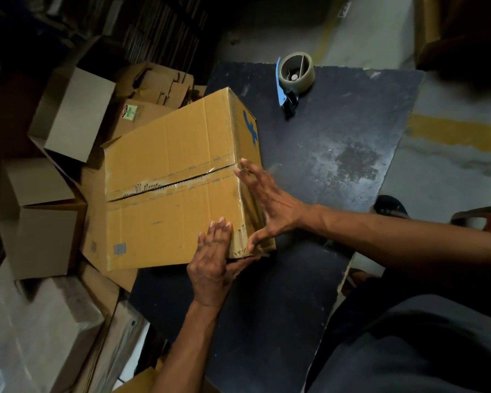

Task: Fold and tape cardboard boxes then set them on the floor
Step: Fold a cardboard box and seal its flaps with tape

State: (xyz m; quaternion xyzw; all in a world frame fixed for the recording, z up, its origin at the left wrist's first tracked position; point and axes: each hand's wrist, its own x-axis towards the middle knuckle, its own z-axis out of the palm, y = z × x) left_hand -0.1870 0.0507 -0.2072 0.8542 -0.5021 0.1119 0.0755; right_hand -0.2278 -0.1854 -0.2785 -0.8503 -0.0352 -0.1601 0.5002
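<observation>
Left hand point(213, 262) lay flat on the near right corner of the cardboard box point(179, 180), fingers straight and together on the top face, thumb tucked under the corner edge. Right hand point(270, 205) was spread wide, fingers straight and fanned against the box's right side, fingertips reaching up to the centre seam, thumb pressing low near the same corner. Neither hand gripped anything; both pressed.

The box sat closed at centre frame, on the left part of the dark table point(338, 165), its left end overhanging the table's left edge. Its top seam point(176, 182) ran left to right, taped but torn and ragged toward the left end. Old tape also showed crinkled on the near right corner, under the left hand.

A tape dispenser point(294, 78) with a blue blade guard stood at the table's far edge, upper centre of the frame, well apart from the box. The table's right half and near part lay bare, worn pale in patches.

Left of the table, other boxes point(68, 114) crowded together, some open, some flattened, leaving little room on that side. Grey floor with a yellow stripe point(454, 131) showed at right.

Markings: a blue printed logo point(251, 129) on the box's right side, partly seen, not readable. Small blue print ran along the seam, too small to read. A green and red label point(128, 112) showed on a box behind, unreadable.
</observation>
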